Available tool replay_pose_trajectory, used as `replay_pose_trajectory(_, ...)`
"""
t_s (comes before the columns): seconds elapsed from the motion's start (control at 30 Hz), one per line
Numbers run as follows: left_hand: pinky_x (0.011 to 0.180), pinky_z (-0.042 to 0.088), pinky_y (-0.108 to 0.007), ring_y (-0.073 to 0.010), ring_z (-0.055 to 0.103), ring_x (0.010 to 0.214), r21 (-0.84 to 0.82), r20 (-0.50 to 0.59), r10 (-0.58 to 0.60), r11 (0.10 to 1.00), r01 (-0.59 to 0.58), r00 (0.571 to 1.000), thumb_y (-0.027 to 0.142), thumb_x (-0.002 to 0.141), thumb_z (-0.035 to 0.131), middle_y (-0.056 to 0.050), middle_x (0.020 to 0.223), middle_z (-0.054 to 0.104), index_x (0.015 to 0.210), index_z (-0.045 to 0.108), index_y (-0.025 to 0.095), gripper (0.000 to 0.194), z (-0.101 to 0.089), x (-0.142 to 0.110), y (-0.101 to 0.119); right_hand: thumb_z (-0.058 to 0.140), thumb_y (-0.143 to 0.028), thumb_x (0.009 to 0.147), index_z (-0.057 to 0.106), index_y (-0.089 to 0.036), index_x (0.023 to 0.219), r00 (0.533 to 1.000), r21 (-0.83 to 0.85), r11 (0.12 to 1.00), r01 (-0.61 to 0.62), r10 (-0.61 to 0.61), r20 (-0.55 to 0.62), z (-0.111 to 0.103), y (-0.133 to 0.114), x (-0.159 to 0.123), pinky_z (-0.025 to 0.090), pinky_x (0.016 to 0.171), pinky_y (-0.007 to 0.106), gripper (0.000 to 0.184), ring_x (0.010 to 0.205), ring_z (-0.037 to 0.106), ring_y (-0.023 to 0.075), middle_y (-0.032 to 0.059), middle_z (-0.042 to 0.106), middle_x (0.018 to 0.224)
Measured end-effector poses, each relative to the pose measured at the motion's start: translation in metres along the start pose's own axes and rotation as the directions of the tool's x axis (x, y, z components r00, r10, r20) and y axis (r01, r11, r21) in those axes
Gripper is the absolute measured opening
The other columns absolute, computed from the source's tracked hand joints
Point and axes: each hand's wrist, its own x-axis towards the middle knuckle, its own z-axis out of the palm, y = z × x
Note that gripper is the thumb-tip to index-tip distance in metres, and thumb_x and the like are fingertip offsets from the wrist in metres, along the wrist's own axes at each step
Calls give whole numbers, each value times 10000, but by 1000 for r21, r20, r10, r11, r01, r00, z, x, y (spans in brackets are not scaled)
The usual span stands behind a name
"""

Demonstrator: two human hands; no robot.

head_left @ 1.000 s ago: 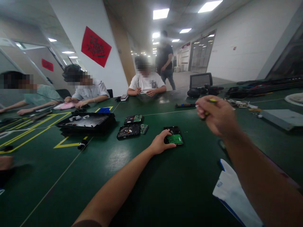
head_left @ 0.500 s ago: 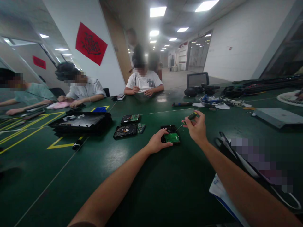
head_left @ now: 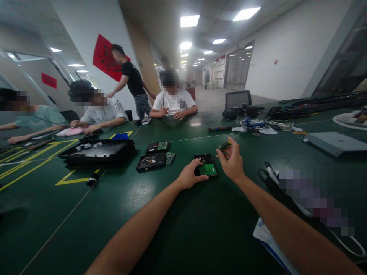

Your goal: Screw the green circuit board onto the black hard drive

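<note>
In the head view, a hard drive [head_left: 208,170] with a green circuit board lies on the table in front of me. My left hand [head_left: 191,174] grips its left side, thumb along the near edge and fingers over the far part. My right hand [head_left: 231,160] is closed around the dark handle of a screwdriver [head_left: 224,146], which has a yellow end. Its shaft slants down left to the drive; I cannot make out exactly where the tip sits. Further left lie another hard drive [head_left: 151,162], a loose circuit board [head_left: 170,158] and a third drive [head_left: 156,146].
A black tray [head_left: 97,149] with small white pieces stands at the left, near a dark cylinder [head_left: 93,179]. On the right are a grey metal box [head_left: 336,143] and a strap-edged item. Cables [head_left: 250,123] lie further back. Several people are around the table's far side.
My right hand has moved slightly left with the screwdriver, closer to the drive. My left hand stays on the drive. A person in black has walked left behind the seated people.
</note>
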Motion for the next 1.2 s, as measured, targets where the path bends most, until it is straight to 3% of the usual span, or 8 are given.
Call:
replay_pose_trajectory(0.17,1190,353,-477,-300,427,1444,1,7,-18,1000,18,1000,482,708,843,-109,1515,498,1262,606,256,643,-1,0,2,656,-415,886,344,-265,1501,1000,-84,996,14,-14,9,-1,-3,-2,603,928,498,706,1058,691,281,126,627,1264)
replay_pose_trajectory(0.53,1191,359,-470,-303,438,1435,14,8,-17,1000,17,1000,484,713,839,-108,1524,488,1259,605,249,639,-2,0,4,652,-373,885,264,-242,1536,999,-33,999,-19,20,45,0,-1,0,579,954,511,769,1103,685,291,144,660,1247)
replay_pose_trajectory(0.77,1194,356,-463,-301,435,1439,14,10,-14,1000,14,1000,480,728,830,-110,1519,494,1262,602,244,627,-2,-1,5,642,-377,887,280,-274,1527,1000,-52,998,-27,27,12,-6,-4,1,594,927,498,742,1004,708,261,105,669,1188)
replay_pose_trajectory(1.2,1196,356,-451,-292,432,1442,18,4,2,1000,-2,1000,466,724,834,-101,1511,504,1270,589,247,637,1,0,0,639,-407,898,329,-263,1508,996,-161,984,79,-73,45,-2,-9,-3,592,943,481,699,1003,710,269,123,652,1268)
